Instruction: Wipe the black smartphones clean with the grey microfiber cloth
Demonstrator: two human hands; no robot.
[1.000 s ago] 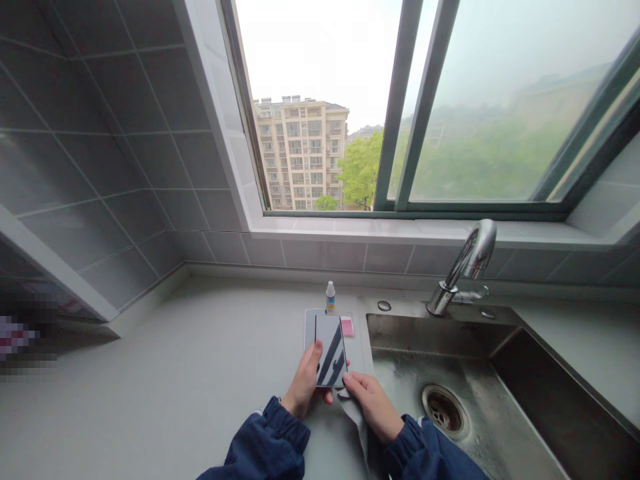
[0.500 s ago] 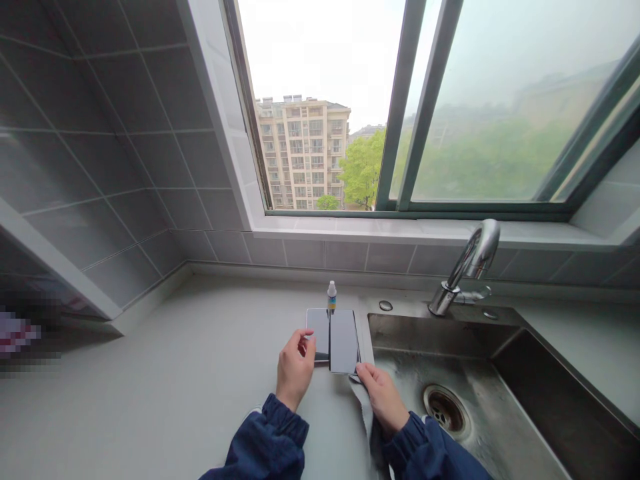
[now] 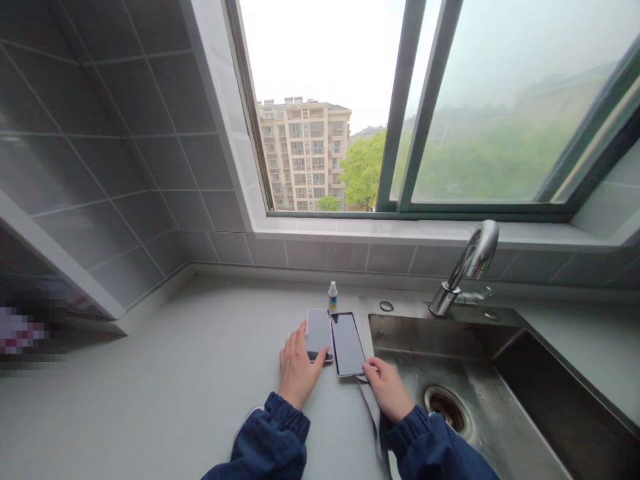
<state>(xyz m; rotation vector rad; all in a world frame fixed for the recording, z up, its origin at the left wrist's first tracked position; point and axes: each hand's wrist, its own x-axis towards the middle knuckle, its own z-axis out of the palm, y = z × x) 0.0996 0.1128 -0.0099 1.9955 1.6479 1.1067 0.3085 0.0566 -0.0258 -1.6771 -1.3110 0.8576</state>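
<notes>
Two smartphones lie side by side on the counter. My left hand (image 3: pixel 299 367) spans the lower part of the left smartphone (image 3: pixel 319 328), fingers along its left edge and thumb at its lower right. My right hand (image 3: pixel 387 390) pinches the lower right corner of the right smartphone (image 3: pixel 349 343), which is slightly slanted and has a dark rim around a pale reflecting screen. A grey cloth (image 3: pixel 373 413) hangs from beneath those fingers along the sink's edge. Just behind the phones stands a small white-capped bottle (image 3: pixel 333 296).
To the right a steel sink (image 3: pixel 415 363) with a drain (image 3: pixel 447 408) is set into the pale counter (image 3: pixel 200 373). A chrome faucet (image 3: pixel 465 267) rises behind it. Beyond is a partly open sliding window (image 3: pixel 450 207); grey tiles cover the left wall.
My left hand has spread from bent fingers to straddle the left smartphone. The right smartphone has turned, its lower end shifting right with my right hand, and a gap shows between the phones.
</notes>
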